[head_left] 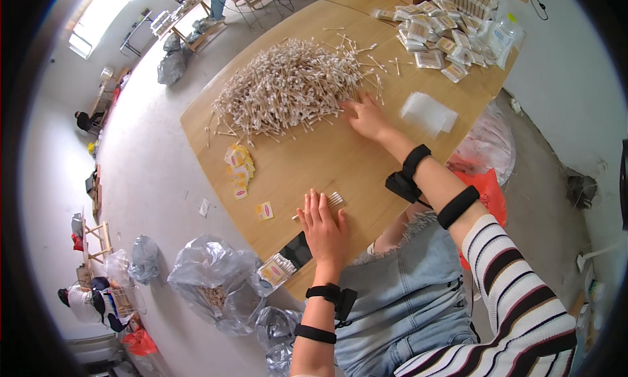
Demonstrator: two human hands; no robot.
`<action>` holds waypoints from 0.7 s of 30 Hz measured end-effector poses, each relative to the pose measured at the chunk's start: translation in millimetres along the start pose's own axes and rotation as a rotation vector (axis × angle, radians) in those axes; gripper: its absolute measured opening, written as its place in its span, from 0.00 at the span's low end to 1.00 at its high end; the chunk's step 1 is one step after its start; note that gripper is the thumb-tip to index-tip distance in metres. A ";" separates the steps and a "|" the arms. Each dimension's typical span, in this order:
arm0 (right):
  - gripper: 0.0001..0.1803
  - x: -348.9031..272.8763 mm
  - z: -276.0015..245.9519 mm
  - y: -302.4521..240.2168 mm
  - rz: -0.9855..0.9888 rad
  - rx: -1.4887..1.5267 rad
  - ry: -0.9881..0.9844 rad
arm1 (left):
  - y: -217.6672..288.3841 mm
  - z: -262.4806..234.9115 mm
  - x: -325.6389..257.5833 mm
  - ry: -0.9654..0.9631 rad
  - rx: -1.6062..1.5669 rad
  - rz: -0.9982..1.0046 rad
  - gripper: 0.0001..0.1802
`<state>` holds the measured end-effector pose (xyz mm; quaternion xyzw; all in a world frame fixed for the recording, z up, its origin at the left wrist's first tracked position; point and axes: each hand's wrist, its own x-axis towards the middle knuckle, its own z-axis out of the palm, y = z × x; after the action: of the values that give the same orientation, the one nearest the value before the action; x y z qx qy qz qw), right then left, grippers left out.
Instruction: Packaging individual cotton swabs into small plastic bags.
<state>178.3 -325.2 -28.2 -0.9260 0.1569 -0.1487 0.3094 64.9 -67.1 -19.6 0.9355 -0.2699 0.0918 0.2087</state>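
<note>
A large heap of cotton swabs (288, 82) covers the far middle of the wooden table (288, 174). My right hand (367, 118) is at the heap's right edge, fingertips among the swabs and thumb apart from the fingers. Near the front edge, my left hand (322, 233) lies flat with its fingers stretched out over a small row of swabs (335, 199), whose ends stick out on both sides. Beside its wrist are a black flat object (297, 251), partly covered, and a bundle of swabs (276, 269). A single yellow and white card (264, 211) lies to its left.
More yellow and white cards (240, 171) lie in an overlapping stack at the left. Clear plastic bags (428, 113) lie right of my right hand. Packed swab packets (448, 36) and a clear bottle (504, 33) fill the far right corner. Grey plastic bags (212, 282) stand on the floor.
</note>
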 end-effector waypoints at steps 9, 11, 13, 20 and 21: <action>0.18 -53.7 37.0 -21.8 -0.177 -0.003 0.330 | -16.1 3.9 -2.6 0.126 -0.020 0.055 0.18; 0.17 -77.2 35.5 -13.4 -0.162 0.029 0.326 | -12.2 9.5 -2.1 0.184 -0.050 0.083 0.16; 0.16 -102.1 25.0 -12.2 -0.151 0.071 0.276 | -4.2 10.4 -0.5 0.209 -0.066 0.102 0.14; 0.13 -141.7 19.8 -25.1 -0.238 0.110 0.111 | -7.6 12.3 -2.7 0.230 -0.087 0.102 0.10; 0.13 -145.9 20.9 -30.1 -0.222 0.108 0.102 | -10.0 13.7 -3.8 0.251 -0.072 0.093 0.10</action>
<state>59.8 -235.6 -51.6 -0.9109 0.0608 -0.2372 0.3321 68.0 -63.7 -36.3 0.8951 -0.2878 0.2080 0.2695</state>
